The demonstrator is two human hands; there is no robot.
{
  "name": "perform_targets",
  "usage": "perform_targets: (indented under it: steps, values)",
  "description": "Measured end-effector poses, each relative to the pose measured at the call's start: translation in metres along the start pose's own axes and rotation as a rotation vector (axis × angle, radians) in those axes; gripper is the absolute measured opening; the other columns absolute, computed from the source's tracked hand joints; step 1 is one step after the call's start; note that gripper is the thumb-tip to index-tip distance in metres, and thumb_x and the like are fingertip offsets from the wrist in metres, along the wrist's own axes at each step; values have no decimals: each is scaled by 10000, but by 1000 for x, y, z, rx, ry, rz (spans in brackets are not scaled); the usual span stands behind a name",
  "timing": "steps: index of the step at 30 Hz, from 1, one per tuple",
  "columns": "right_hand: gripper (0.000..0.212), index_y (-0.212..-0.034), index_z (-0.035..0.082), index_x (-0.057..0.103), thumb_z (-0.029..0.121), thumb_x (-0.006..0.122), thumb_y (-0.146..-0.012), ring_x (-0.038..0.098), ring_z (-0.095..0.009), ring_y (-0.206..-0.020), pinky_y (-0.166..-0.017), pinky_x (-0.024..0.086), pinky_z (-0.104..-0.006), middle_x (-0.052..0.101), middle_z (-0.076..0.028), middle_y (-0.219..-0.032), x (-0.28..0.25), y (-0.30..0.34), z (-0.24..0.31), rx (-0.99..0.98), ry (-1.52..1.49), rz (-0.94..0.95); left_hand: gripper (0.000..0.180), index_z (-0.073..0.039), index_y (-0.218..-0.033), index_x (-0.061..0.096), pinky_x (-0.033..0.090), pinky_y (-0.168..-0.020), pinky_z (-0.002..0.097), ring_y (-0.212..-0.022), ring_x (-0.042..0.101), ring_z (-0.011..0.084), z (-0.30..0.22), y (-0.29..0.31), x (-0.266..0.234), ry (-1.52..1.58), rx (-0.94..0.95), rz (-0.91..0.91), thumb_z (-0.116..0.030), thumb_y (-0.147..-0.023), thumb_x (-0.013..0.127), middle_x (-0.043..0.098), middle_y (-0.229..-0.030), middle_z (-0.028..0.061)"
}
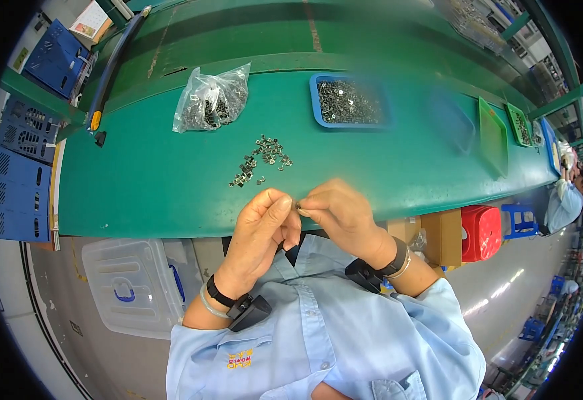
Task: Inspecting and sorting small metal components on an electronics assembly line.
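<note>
My left hand and my right hand meet fingertip to fingertip at the near edge of the green table. Both are closed in a pinch around a small dark metal part, which is mostly covered by the fingers. Just beyond them, a loose pile of small shiny metal pieces spreads over the tabletop. They look like little clips or square nuts; the exact kind is too small to make out.
A clear plastic bag of metal pieces lies at the back left. A blue tray full of similar pieces stands at the back centre. Green trays are at the right. Below the table are a clear lidded bin and a red stool.
</note>
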State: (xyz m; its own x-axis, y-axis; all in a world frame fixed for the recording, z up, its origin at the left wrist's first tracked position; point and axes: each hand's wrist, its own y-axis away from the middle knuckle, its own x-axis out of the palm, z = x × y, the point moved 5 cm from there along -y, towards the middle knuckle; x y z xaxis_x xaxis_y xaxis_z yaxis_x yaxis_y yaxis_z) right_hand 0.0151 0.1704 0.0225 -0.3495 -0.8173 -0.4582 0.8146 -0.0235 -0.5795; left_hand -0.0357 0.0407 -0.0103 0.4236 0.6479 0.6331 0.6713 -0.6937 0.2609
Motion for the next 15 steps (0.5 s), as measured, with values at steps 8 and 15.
perform_targets:
  steps: [8,15]
  values:
    - [177,-893,65,582,42,700,-762,602,-206,-745,-650,454,-323,602,-38,-823,-2,1,4,-24,59,-8,126,-52,-954,537,402,-477,227,-549,537,105,4,0,1,-10,-37,39,-174,-944,566,588,-697,42]
    - [190,-904,62,576,26,696,-762,601,-223,-739,-631,483,-335,601,-49,-821,0,7,1,13,2,-23,120,-51,-956,537,408,-479,223,-552,537,101,6,2,1,-24,-45,43,-167,-945,562,587,-695,43]
